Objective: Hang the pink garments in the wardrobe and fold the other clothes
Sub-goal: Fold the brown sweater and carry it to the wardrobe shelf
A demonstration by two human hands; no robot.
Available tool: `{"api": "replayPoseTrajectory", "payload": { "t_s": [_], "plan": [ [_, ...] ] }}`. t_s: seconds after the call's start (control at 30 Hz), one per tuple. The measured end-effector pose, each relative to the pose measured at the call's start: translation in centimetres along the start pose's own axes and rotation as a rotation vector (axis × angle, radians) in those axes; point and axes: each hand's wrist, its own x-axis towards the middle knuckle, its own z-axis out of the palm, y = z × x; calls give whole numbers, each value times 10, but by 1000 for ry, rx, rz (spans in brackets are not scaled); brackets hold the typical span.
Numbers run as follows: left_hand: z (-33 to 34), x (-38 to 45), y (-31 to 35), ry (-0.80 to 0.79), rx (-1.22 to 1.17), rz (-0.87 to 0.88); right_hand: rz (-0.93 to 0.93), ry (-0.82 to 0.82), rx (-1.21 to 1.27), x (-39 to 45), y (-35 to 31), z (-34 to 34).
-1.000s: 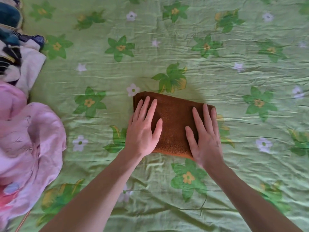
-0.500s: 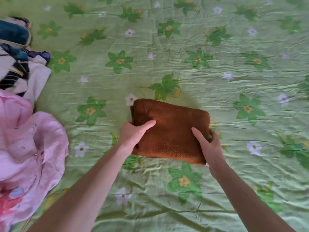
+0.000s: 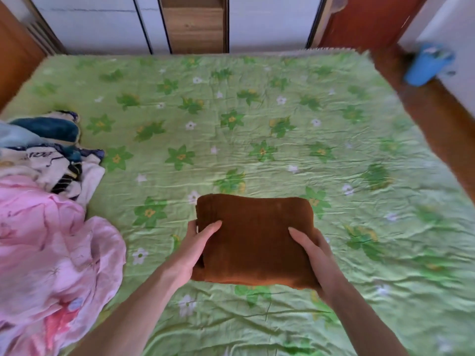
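Brown garment [image 3: 257, 240]: one, folded into a thick, soft-cornered rectangle, fuzzy rust-brown cloth, stacked layers showing along its left edge. Held over the near middle of the bed [image 3: 257, 140], apparently lifted a little above the green flowered sheet; contact underneath not visible. Gripped from both short sides: left hand [image 3: 198, 245] at the left edge, thumb lying on top, fingers tucked beneath out of sight; right hand [image 3: 312, 255] at the right near corner, thumb on top, fingers wrapped under. Both hands curled round the bundle, one at each end, the garment between them.

Pink garment [image 3: 51, 253]: one, crumpled and unfolded, light pink with a faint print and a brighter pink patch, heaped at the bed's left edge toward the near left corner, well apart from the hands. Just behind it along the same edge, a jumbled pile of other clothes [image 3: 48, 155] in cream, dark blue and teal; separate pieces not countable.

Beyond the far edge, white and wood wardrobe panels [image 3: 195, 24]. Off the far right corner, one blurred blue object [image 3: 426, 64] on the brown floor.
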Motion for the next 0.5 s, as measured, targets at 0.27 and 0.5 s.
{"api": "replayPoseTrajectory", "payload": {
  "t_s": [0.27,0.5],
  "plan": [
    [41,-168,56,-216,39,143,-49,121,136,-178,-54,-50],
    [107,-275,70,-314,160,243,-205,260,302,-298,-68,-117]
  ]
}}
